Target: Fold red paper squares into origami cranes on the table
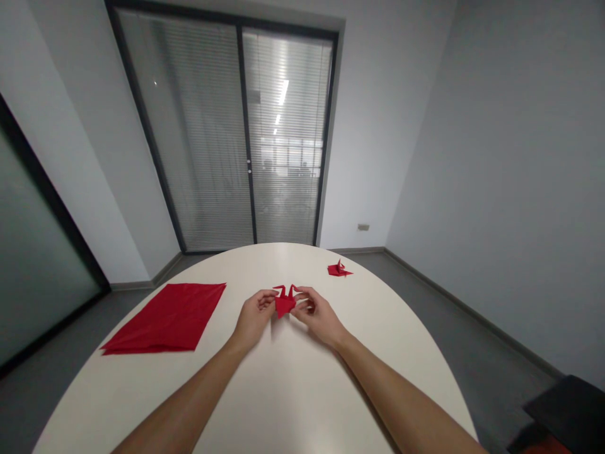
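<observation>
Between my two hands is a red origami crane (284,305), held just above the table with two narrow folded points sticking up and a wide triangular part pointing down. My left hand (256,313) pinches its left side, fingers curled. On the other side, my right hand (317,313) grips the right edge with thumb and fingers. Farther off to the right, a second red origami crane (339,269) rests on the table. Flat on the left lies a stack of red paper sheets (170,318), its edges slightly uneven.
A round white table (283,397) spans the front of the view. Beyond it stand glass panels with blinds (288,189) in dark frames. At the lower right, a dark chair (570,413) is partly visible beside the table.
</observation>
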Demonstrator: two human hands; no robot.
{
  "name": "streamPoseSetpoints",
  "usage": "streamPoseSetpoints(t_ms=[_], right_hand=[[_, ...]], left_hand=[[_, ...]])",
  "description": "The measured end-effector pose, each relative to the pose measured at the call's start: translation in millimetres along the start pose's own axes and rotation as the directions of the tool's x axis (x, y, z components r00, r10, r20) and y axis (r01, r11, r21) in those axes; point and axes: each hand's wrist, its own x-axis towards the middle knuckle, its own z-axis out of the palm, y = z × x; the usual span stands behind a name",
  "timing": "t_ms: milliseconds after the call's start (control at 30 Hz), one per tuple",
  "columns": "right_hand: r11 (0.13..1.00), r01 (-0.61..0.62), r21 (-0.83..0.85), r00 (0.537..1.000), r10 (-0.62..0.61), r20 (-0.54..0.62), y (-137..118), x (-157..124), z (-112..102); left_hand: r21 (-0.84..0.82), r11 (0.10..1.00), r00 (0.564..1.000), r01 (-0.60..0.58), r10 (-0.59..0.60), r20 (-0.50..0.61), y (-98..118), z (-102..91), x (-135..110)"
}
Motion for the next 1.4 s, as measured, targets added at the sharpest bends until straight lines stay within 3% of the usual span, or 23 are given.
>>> streamPoseSetpoints(t_ms=[100, 267, 567, 667, 767, 867, 1033, 1133, 1300, 1400], right_hand=[[1.0, -0.02, 0.006, 0.999, 0.02, -0.029, 0.3, 0.6, -0.3], [0.997, -0.052, 0.049, 0.998, 0.05, 0.04, -0.5, 0.4, 1.1], [0.998, 0.004, -0.06, 0.999, -0.007, -0.042, 2.9, 5.9, 0.9], [0.992, 0.047, -0.119, 0.981, -0.068, -0.179, 7.9, 13.1, -17.2], [0.968, 0.026, -0.248, 0.898, -0.132, -0.42, 9.4, 19.8, -48.8], [0.94, -0.109, -0.324, 0.822, -0.098, -0.561, 8.9, 20.0, -83.0], [0.747, -0.47, -0.47, 0.701, -0.008, -0.713, 13.3, 11.9, -115.1], [0.608, -0.609, -0.509, 0.676, 0.062, -0.735, 16.5, 11.1, -116.1], [0.381, -0.69, -0.616, 0.699, 0.125, -0.704, 13.5, 14.6, -108.6], [0.319, -0.691, -0.649, 0.712, 0.145, -0.687, 9.1, 15.0, -105.3]], left_hand=[[-0.017, 1.0, 1.0, 0.003, -0.003, 0.011, -0.9, 0.0, -0.3], [-0.07, 0.997, 0.998, 0.039, -0.036, 0.049, -2.2, 0.8, -1.4], [-0.113, 0.991, 0.993, 0.073, -0.062, 0.098, -2.7, 4.0, -3.3], [-0.035, 0.999, 0.998, 0.039, -0.037, 0.048, -7.2, 3.4, -3.7], [0.115, 0.993, 0.999, -0.017, 0.011, 0.049, -10.4, 2.7, -5.7], [0.251, 0.966, 0.993, -0.064, 0.036, 0.116, -12.5, 2.6, -9.7], [0.404, 0.898, 0.975, -0.174, 0.099, 0.199, -15.4, 3.2, -16.3], [0.425, 0.883, 0.97, -0.198, 0.115, 0.214, -14.9, 3.1, -18.0], [0.444, 0.872, 0.968, -0.204, 0.111, 0.226, -12.9, 2.9, -18.9], [0.45, 0.866, 0.965, -0.215, 0.119, 0.233, -12.3, 2.9, -19.3]])
